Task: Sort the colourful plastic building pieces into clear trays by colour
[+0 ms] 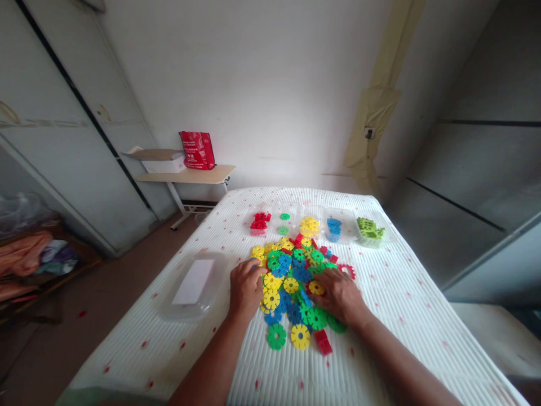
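Dozens of toothed plastic discs in one pile (293, 282) on the table (401, 293); your left hand (246, 287) curls at the pile's left edge, hold not discernible; your right hand (340, 294) lies spread, palm down, on the pile's right side, gripping nothing; likely best to pinch single discs by the rim; behind the pile, clear trays (315, 225); far behind-left, red bag (197, 150), print unreadable.

There are two hands, the left hand (247, 287) and the right hand (340, 294), and one heap of plastic gear discs (296, 270), too many and too overlapped to count. There are five small clear containers (345, 223), the second holding two green discs (284, 223), and one larger clear tub (169, 307) with one white card (194, 281). Apart from the heap lie one loose green disc (276, 336), one loose yellow disc (300, 336) and one red block (323, 341), and there is one red bag (197, 150).
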Action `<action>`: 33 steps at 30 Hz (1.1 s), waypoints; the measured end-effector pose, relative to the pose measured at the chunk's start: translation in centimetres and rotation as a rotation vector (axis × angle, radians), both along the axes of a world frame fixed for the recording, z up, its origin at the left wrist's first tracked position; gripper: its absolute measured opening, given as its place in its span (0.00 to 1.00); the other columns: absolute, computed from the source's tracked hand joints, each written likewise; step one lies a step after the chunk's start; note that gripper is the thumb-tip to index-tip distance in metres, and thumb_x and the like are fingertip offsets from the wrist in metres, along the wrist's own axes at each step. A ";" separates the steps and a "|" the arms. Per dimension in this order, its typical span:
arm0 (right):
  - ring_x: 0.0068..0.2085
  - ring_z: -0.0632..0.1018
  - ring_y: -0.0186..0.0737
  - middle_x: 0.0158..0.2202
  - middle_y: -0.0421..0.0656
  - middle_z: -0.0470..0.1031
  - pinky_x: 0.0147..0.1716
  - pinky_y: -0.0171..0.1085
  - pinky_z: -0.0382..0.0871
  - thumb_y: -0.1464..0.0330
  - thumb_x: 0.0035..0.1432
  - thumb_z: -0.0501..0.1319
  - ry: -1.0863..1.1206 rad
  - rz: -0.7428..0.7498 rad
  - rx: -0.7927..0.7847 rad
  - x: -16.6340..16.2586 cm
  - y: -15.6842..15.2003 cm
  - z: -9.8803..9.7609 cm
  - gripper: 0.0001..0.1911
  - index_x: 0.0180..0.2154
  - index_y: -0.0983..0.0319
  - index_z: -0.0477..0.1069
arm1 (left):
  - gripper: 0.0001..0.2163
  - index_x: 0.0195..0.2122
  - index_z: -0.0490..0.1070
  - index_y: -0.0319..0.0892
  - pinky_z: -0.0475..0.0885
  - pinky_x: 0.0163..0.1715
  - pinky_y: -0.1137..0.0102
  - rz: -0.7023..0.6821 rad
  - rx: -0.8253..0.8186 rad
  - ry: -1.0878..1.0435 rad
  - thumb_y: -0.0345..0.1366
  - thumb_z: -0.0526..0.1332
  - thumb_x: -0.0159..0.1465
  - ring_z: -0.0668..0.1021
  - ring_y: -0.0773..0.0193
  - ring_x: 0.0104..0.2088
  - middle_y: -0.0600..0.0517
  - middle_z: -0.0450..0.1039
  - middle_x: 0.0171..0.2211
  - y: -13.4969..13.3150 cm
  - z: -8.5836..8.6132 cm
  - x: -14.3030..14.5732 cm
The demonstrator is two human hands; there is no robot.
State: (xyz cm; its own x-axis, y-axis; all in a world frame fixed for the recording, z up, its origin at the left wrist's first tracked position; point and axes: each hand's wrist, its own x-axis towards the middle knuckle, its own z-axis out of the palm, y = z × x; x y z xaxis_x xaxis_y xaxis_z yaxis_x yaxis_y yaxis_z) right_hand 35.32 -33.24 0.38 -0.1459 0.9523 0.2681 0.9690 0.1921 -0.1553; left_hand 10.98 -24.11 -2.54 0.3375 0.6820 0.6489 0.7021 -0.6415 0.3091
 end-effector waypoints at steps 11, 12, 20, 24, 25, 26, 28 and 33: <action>0.41 0.72 0.42 0.40 0.44 0.73 0.40 0.38 0.62 0.60 0.54 0.57 0.180 -0.028 -0.109 0.1 0.3 -0.3 0.15 0.43 0.58 0.71 | 0.12 0.32 0.73 0.44 0.66 0.43 0.61 -0.008 0.004 -0.033 0.22 0.54 0.56 0.73 0.59 0.44 0.50 0.72 0.39 0.2 -0.3 0.0; 0.41 0.72 0.42 0.40 0.44 0.73 0.39 0.38 0.62 0.60 0.54 0.57 0.183 -0.038 -0.113 0.2 0.4 -0.4 0.15 0.43 0.58 0.71 | 0.12 0.32 0.73 0.44 0.66 0.43 0.61 -0.009 0.005 -0.034 0.22 0.54 0.56 0.73 0.59 0.44 0.50 0.72 0.39 0.2 -0.3 0.0; 0.41 0.72 0.43 0.38 0.44 0.72 0.38 0.38 0.62 0.59 0.52 0.58 0.185 -0.082 -0.127 0.5 0.4 -0.2 0.14 0.39 0.59 0.72 | 0.12 0.31 0.72 0.44 0.66 0.43 0.62 -0.010 0.017 -0.040 0.22 0.54 0.56 0.73 0.59 0.43 0.50 0.73 0.39 0.2 -0.3 0.0; 0.42 0.72 0.43 0.39 0.44 0.73 0.39 0.39 0.62 0.63 0.49 0.60 0.243 -0.089 -0.170 0.5 0.6 -0.2 0.15 0.40 0.59 0.71 | 0.12 0.31 0.73 0.44 0.66 0.43 0.62 -0.013 0.015 -0.039 0.22 0.54 0.56 0.73 0.59 0.43 0.50 0.73 0.39 0.3 -0.4 0.0; 0.42 0.72 0.43 0.40 0.44 0.73 0.40 0.39 0.62 0.65 0.48 0.61 0.263 -0.091 -0.178 0.5 0.6 -0.2 0.15 0.41 0.59 0.71 | 0.12 0.31 0.73 0.44 0.66 0.43 0.62 -0.015 0.015 -0.038 0.22 0.54 0.56 0.73 0.59 0.43 0.50 0.73 0.39 0.3 -0.4 0.0; 0.42 0.72 0.43 0.40 0.44 0.73 0.41 0.40 0.63 0.66 0.47 0.61 0.289 -0.093 -0.183 0.6 0.6 -0.1 0.17 0.42 0.59 0.71 | 0.12 0.31 0.73 0.44 0.66 0.43 0.62 -0.017 0.016 -0.036 0.22 0.54 0.56 0.73 0.59 0.43 0.50 0.73 0.39 0.3 -0.4 0.0; 0.43 0.72 0.44 0.42 0.44 0.73 0.42 0.41 0.64 0.70 0.44 0.61 0.373 -0.099 -0.185 0.7 0.6 -0.1 0.20 0.43 0.60 0.70 | 0.12 0.31 0.73 0.44 0.66 0.43 0.62 -0.018 0.017 -0.037 0.22 0.54 0.56 0.73 0.59 0.43 0.50 0.72 0.39 0.3 -0.4 0.0; 0.42 0.73 0.42 0.42 0.44 0.71 0.40 0.40 0.68 0.68 0.45 0.60 0.730 -0.110 -0.083 2.1 0.5 0.4 0.22 0.46 0.60 0.68 | 0.12 0.31 0.73 0.45 0.66 0.43 0.62 -0.012 0.011 -0.045 0.22 0.54 0.56 0.73 0.59 0.43 0.50 0.72 0.39 0.3 -0.3 0.1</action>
